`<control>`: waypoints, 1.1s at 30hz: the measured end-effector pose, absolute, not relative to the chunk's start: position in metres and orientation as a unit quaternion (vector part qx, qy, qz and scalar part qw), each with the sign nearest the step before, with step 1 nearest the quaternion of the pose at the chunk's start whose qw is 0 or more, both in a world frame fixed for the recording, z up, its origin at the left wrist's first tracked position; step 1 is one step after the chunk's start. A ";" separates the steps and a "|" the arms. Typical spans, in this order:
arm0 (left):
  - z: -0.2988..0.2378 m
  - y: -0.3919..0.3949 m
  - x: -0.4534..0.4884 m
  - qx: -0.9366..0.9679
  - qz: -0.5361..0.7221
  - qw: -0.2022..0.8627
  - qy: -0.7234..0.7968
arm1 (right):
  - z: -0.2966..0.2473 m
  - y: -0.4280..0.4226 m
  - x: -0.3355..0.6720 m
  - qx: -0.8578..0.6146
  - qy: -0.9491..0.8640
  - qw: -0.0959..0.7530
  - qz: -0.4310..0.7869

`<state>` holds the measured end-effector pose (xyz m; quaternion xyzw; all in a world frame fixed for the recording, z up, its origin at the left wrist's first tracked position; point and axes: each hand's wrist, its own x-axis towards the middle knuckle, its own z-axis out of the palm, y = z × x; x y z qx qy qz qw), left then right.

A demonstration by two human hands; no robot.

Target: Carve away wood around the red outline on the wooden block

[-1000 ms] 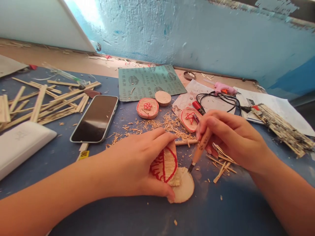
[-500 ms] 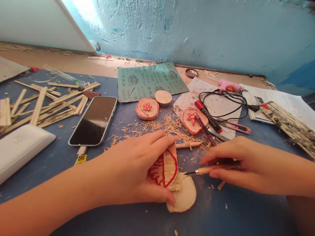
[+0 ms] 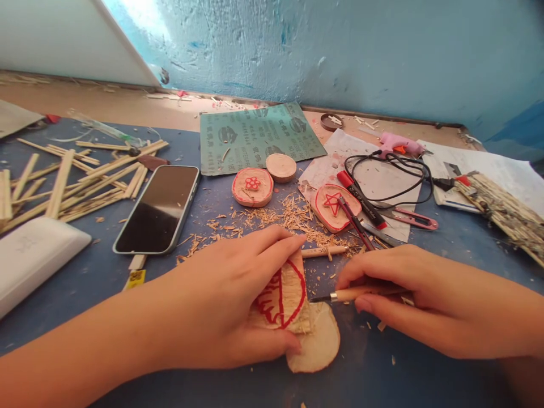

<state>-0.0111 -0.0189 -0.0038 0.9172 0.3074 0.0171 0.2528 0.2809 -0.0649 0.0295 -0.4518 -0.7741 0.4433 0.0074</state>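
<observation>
My left hand point(image 3: 238, 300) grips a small wooden block point(image 3: 293, 294) marked with a red curved outline and red strokes; its palm hides part of the block. Under the block's near right corner lies a pale round wood slice point(image 3: 318, 343). A wood carving tool point(image 3: 348, 293) with a dark metal tip is held between the thumb and fingers of my right hand point(image 3: 408, 294). Its tip is at the block's right edge; whether it touches I cannot tell. Beyond the block, a second wooden-handled tool point(image 3: 325, 251) lies among wood shavings point(image 3: 293, 218).
Wood slices with a red flower point(image 3: 253, 187) and a red star point(image 3: 334, 207) lie behind my hands, near green sandpaper point(image 3: 259, 136). A phone point(image 3: 157, 209) and wooden sticks point(image 3: 85, 181) are at left. A black cable point(image 3: 382, 198) and pink glue gun point(image 3: 399, 144) are at right.
My right hand has moved slightly left, bringing the carving tool's tip from above the round slice to the block's right edge. The left hand keeps its hold on the block.
</observation>
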 end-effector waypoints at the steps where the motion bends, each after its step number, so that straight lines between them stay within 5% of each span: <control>1: -0.004 -0.020 -0.011 0.918 0.021 0.250 0.308 | 0.028 -0.065 0.280 -0.452 -0.773 0.005 0.445; 33: -0.010 -0.020 -0.014 0.922 0.024 0.246 0.299 | 0.030 -0.068 0.280 -0.460 -0.778 -0.004 0.427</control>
